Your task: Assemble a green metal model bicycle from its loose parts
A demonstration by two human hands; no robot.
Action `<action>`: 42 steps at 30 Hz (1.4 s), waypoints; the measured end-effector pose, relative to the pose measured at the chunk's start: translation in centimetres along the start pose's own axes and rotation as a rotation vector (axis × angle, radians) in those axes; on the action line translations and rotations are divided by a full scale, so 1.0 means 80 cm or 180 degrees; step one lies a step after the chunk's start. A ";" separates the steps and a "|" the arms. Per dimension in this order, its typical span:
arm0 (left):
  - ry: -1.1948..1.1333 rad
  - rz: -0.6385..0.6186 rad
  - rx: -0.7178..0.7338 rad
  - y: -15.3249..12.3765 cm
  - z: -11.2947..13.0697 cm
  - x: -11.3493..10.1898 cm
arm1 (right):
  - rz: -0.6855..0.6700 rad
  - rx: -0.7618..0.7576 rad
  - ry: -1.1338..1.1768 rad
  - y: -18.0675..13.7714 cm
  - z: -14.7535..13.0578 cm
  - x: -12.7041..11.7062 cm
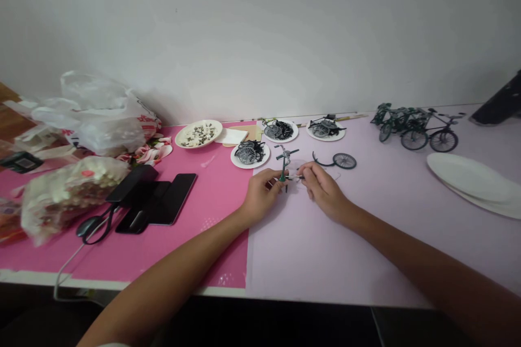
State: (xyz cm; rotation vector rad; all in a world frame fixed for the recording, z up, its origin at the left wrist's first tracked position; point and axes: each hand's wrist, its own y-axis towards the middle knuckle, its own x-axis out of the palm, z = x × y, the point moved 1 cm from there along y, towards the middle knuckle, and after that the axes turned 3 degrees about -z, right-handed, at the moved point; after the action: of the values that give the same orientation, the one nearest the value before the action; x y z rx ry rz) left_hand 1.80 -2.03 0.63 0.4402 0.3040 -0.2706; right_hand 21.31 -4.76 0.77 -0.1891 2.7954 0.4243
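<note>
Illumination: soft, even, moderately bright; source outside the frame. Shadows: faint, beneath the left hand [260, 200] on the table [366, 249]. Blur: plastic bags [73, 190] at the table's left edge smeared. Wide-angle distortion stretches the frame edges.

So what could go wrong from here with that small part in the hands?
The bike part is tiny and pinched by the fingertips of the left hand and right hand; it could slip or bend. The wheel lies loose just beyond the right hand, so a nudge might roll it away. The plate of parts sits close to the left hand and could get knocked.
</note>
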 end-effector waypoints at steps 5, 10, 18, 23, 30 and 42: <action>-0.0104 -0.0046 -0.0067 0.001 -0.002 0.001 | 0.0132 -0.0043 0.0224 -0.001 -0.001 0.005; -0.0181 -0.0039 -0.0127 0.001 -0.001 0.001 | 0.0131 -0.0118 0.0071 -0.003 -0.003 0.003; -0.0156 -0.0100 -0.0122 0.000 0.001 0.001 | 0.0190 -0.0023 0.0135 -0.001 0.006 0.002; -0.0109 -0.0092 -0.0124 0.000 0.001 0.001 | 0.0352 -0.0127 0.0108 0.002 0.003 0.004; -0.0128 -0.0062 -0.0126 0.001 0.000 0.001 | 0.0199 -0.0112 0.0017 -0.002 0.001 0.001; -0.0113 -0.0073 -0.0102 0.001 -0.001 0.001 | 0.0176 -0.0057 0.0059 0.000 0.004 0.003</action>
State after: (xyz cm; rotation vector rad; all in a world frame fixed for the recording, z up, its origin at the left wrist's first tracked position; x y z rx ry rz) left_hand 1.86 -1.92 0.58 0.4000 0.2783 -0.2953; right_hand 21.19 -4.65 0.41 -0.1206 2.8214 0.4629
